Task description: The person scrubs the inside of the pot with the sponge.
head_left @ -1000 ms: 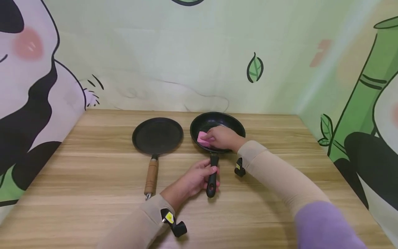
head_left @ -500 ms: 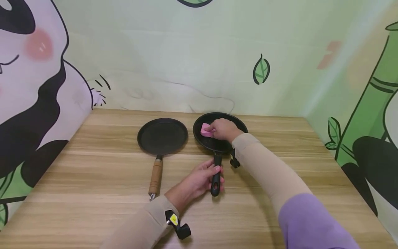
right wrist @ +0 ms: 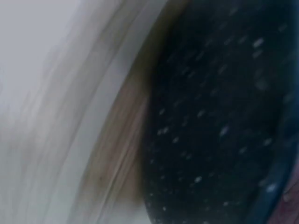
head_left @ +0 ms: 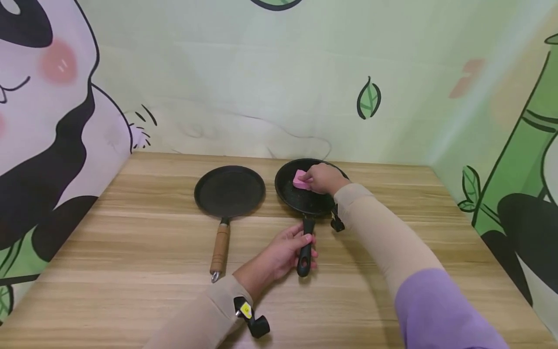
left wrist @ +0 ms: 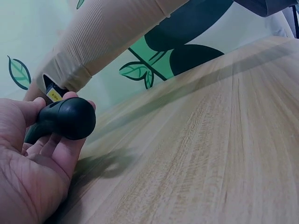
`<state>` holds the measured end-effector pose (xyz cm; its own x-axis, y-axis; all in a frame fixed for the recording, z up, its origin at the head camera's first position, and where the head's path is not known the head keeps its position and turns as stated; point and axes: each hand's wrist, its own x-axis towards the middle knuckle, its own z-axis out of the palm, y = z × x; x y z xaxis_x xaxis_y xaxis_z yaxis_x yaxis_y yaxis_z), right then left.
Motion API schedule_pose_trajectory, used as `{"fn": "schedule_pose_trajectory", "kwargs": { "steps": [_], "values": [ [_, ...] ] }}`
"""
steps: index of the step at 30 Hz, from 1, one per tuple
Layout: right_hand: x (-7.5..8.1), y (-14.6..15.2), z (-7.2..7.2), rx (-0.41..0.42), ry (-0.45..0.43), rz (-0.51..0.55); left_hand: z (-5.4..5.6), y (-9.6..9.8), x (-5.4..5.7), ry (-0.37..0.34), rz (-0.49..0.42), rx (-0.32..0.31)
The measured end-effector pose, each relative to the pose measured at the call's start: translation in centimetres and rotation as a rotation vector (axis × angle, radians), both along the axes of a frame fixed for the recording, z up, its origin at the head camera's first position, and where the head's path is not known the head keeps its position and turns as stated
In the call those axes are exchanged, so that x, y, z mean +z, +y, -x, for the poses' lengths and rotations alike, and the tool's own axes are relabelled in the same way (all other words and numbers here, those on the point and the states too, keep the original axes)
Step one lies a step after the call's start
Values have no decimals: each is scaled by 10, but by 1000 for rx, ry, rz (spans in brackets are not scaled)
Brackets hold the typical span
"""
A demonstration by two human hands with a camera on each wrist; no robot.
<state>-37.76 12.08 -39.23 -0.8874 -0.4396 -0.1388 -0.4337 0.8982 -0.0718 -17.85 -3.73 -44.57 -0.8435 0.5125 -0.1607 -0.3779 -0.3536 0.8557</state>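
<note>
A black frying pan (head_left: 292, 198) sits at the back of the table, its black handle (head_left: 305, 252) pointing toward me. My left hand (head_left: 283, 252) grips that handle, thumb on top and fingers wrapped beneath; the left wrist view shows the rounded handle end (left wrist: 77, 119) between thumb and fingers. My right hand (head_left: 324, 178) pinches a pink sponge (head_left: 301, 180) against the inside of the pan. In the right wrist view the pan's speckled dark side (right wrist: 210, 121) fills much of the picture, blurred, with only a sliver of the hand at the lower right edge.
A flat black griddle pan (head_left: 229, 191) with a wooden handle (head_left: 220, 248) lies left of the frying pan. The wood-grain table (head_left: 131, 252) meets a green wall (head_left: 261, 72) with panda and bamboo drawings close behind the pans.
The right hand with the sponge moves from the pan's near left side up toward its far middle, then slightly right. The left hand keeps its grip on the handle. The head view shifts slightly.
</note>
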Motion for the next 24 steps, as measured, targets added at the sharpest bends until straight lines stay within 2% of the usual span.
{"fn": "schedule_pose_trajectory", "kwargs": {
  "steps": [8, 17, 24],
  "values": [
    [-1, -4, -6, 98, -2, 72, 1, -1, -4, 11, -6, -18],
    [-4, 9, -2, 87, 13, 78, 1, 1, -2, -11, -5, 7],
    [-1, 20, -8, 91, -9, 66, 1, 0, -1, -6, -5, 12]
  ]
}}
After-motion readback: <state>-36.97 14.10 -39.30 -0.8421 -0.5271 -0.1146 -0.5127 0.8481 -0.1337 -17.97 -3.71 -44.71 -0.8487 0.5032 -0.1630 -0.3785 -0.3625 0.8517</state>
